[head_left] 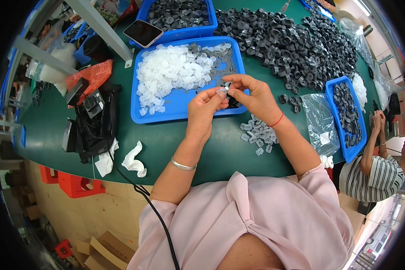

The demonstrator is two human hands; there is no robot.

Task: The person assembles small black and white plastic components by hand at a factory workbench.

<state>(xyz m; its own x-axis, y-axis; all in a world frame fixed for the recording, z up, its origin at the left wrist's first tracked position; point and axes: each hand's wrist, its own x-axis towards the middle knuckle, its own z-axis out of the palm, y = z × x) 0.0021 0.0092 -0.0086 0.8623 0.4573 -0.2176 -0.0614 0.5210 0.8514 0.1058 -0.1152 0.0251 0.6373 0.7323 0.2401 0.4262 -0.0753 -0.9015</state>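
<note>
A black bag (108, 139) is sitting at left; green tabletop (164, 137) is showing between it and the left forearm, below the near rim of a blue tray (159, 119). Over the tray's near right corner, the left hand (202, 107) is pinching a small whitish piece (226, 89), and the right hand (255, 95) is gripping it too. Grey plastic parts (256, 131) are crowding the right forearm, which is partly hiding them. Fingertips are obscuring the piece's outline.

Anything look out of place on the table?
Yes: a phone lies askew where two blue trays meet, an odd perch for it. Crumpled white tissue also lies loose on the green table, looking discarded.
</note>
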